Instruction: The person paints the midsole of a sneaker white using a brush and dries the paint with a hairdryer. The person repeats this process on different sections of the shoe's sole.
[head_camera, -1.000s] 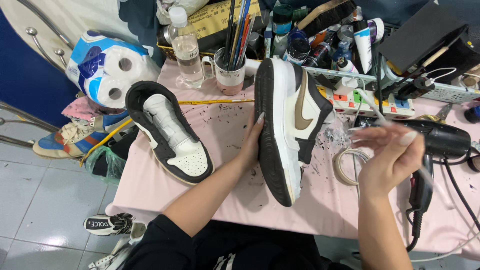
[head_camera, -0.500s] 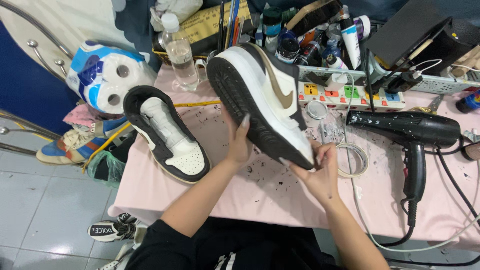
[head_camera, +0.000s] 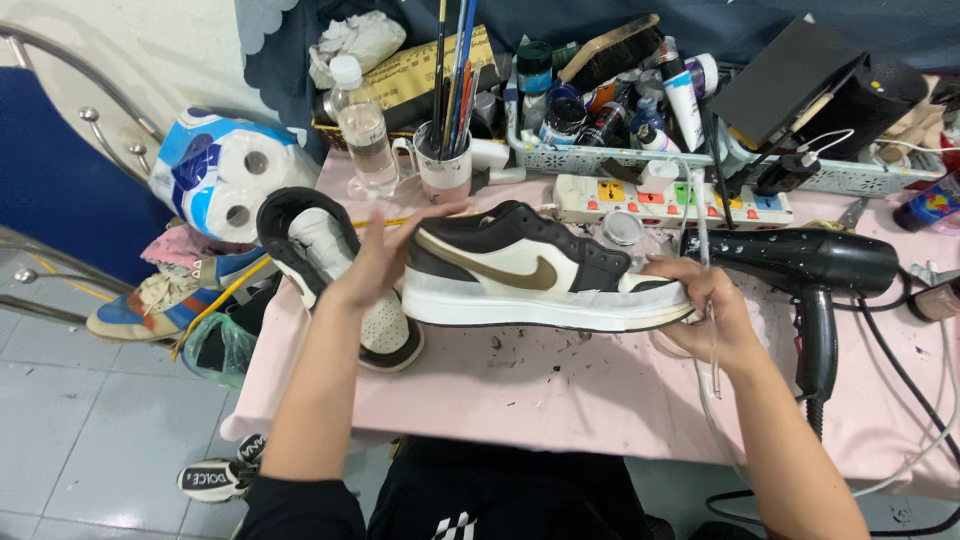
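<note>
Left hand: my left hand (head_camera: 385, 255) is pressing its palm against the heel end of the white, black and brown leather low-top sneaker (head_camera: 535, 280), fingers spread open and pointing up, not curled round anything.
Right hand: my right hand (head_camera: 705, 310) is gripping the toe end of that sneaker, fingers wrapped under the sole edge, and is also pinching a thin paintbrush (head_camera: 707, 300) that is standing nearly upright along the fingers.
Sneaker position: I am holding it level between both hands, side panel facing me, just above the pink paint-flecked tablecloth (head_camera: 560, 390).
Second shoe: a matching black and white sneaker (head_camera: 335, 270) is lying on the cloth just behind my left hand, opening facing up.
Right of hand: a black hair dryer (head_camera: 815, 270) is resting on the cloth, near my right hand.
Behind: a white power strip with coloured switches (head_camera: 675, 200) and a pale mug of brushes (head_camera: 445, 165) are standing at the back.
</note>
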